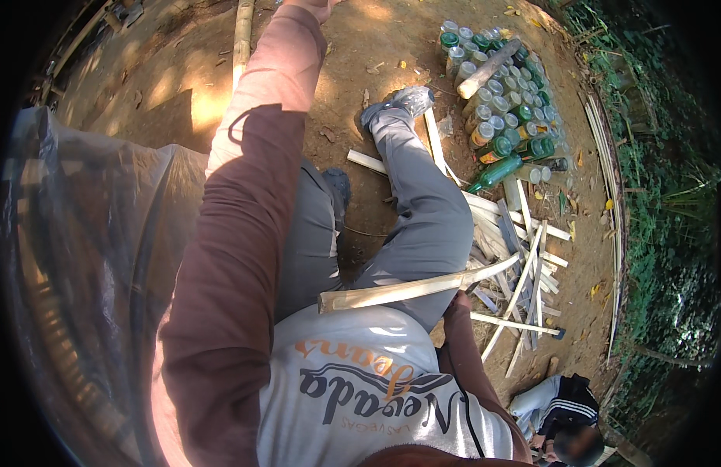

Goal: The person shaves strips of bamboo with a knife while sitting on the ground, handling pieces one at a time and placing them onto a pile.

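My left arm stretches far forward in a brown sleeve. Only part of my left hand (312, 5) shows at the top edge, and its fingers are cut off. Beside my right thigh, my right hand (458, 300) is partly hidden, with its fingers curled in. A dark, narrow thing (471, 288) shows right at it, too small to name. Across my lap and right thigh lies a long, pale split-bamboo strip (399, 291), its far end over a heap of strips (524, 268) on the ground to my right.
Many upturned glass bottles (516, 97) stand packed ahead on the right, a short wooden stick (489, 68) on top. A green bottle (496, 173) lies beside them. Clear plastic sheeting (103, 233) hangs at left. Another person (566, 412) is at lower right. A bamboo pole (242, 35) lies ahead.
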Demonstrator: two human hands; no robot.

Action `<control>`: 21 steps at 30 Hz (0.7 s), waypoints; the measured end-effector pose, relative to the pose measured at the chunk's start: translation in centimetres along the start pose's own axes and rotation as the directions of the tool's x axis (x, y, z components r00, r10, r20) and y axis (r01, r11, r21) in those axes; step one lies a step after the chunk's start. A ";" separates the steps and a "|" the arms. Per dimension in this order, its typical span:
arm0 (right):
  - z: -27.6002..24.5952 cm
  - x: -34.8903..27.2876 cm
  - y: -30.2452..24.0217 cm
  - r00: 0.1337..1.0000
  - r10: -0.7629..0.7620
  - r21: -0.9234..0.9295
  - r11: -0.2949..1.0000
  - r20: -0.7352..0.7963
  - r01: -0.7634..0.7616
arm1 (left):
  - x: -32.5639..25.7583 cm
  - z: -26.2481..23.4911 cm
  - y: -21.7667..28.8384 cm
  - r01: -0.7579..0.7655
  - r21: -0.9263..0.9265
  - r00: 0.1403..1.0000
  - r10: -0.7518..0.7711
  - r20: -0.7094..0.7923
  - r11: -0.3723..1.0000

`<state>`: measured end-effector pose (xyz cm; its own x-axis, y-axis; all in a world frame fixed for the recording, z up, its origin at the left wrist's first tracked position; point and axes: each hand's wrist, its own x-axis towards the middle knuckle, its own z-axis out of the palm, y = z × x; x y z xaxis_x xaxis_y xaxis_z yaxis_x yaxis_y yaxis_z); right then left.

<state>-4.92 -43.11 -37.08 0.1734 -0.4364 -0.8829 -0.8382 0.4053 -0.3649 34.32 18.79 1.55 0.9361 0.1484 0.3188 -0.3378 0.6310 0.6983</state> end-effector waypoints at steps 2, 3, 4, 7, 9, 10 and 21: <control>-0.1 -0.2 -0.1 1.000 0.016 0.010 1.000 0.018 -0.016 | 0.0 -0.3 -0.1 0.004 0.001 1.000 -0.004 -0.001 1.000; 0.1 -0.4 -0.2 1.000 0.017 0.001 1.000 0.016 -0.017 | -0.1 -0.4 -0.1 0.008 0.011 1.000 -0.008 -0.006 1.000; 0.2 -0.6 -0.2 1.000 0.018 -0.008 1.000 0.015 -0.018 | -0.2 -0.5 0.0 0.012 0.022 1.000 -0.012 -0.013 1.000; 0.3 -0.6 -0.1 1.000 -0.001 0.000 1.000 0.009 0.001 | -0.3 -0.4 0.0 0.027 0.081 0.995 -0.019 -0.095 0.996; 0.2 0.2 0.2 1.000 -0.004 0.027 1.000 0.017 0.004 | -0.3 -0.7 0.0 0.029 0.120 0.995 -0.017 -0.103 0.992; 0.1 0.5 0.4 1.000 0.003 0.043 0.999 0.027 -0.004 | -0.3 -0.9 0.0 0.031 0.140 0.994 -0.015 -0.108 0.990; -0.8 3.5 1.5 0.998 -0.040 0.125 0.992 0.049 0.034 | -0.4 -0.1 0.2 0.007 0.057 0.999 -0.004 -0.051 0.998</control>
<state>-5.98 -44.62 -40.47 0.2320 -0.4121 -0.8811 -0.7607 0.4876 -0.4284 33.85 18.92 1.55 0.9414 0.1839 0.2829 -0.3360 0.5875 0.7362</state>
